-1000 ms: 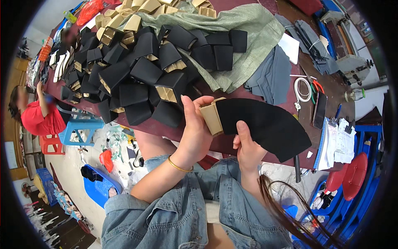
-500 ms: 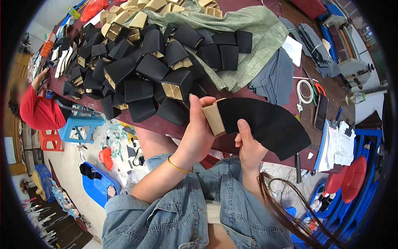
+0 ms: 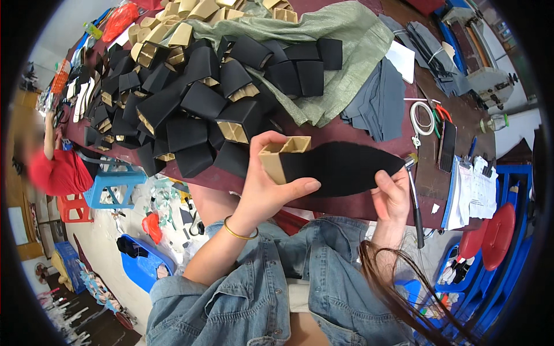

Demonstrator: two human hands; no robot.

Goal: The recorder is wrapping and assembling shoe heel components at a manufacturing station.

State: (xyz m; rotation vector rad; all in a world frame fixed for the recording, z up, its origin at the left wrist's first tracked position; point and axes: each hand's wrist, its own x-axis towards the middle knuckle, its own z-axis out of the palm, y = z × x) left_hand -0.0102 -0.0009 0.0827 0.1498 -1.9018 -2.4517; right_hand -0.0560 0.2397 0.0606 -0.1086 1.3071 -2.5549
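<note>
My left hand [image 3: 270,185] grips a tan cardboard box sleeve [image 3: 281,158] by its open end, just above the table's near edge. A black fabric piece [image 3: 346,167] stretches from the sleeve to the right, lying flat over it. My right hand [image 3: 391,193] pinches the far right end of the black fabric and also holds a small brush [image 3: 414,199] whose handle points down. Behind them lies a big heap of sleeves wrapped in black [image 3: 190,98].
Bare tan sleeves [image 3: 173,29] and a green cloth [image 3: 340,52] lie at the back. Grey fabric pieces [image 3: 381,98], a cable coil [image 3: 424,118], a phone [image 3: 447,147] and papers [image 3: 476,187] are at the right. A person in red [image 3: 55,170] stands at left by blue stools [image 3: 112,184].
The black fabric has been turned flatter and pulled out longer to the right. My right hand slid to its far end; the brush now shows there.
</note>
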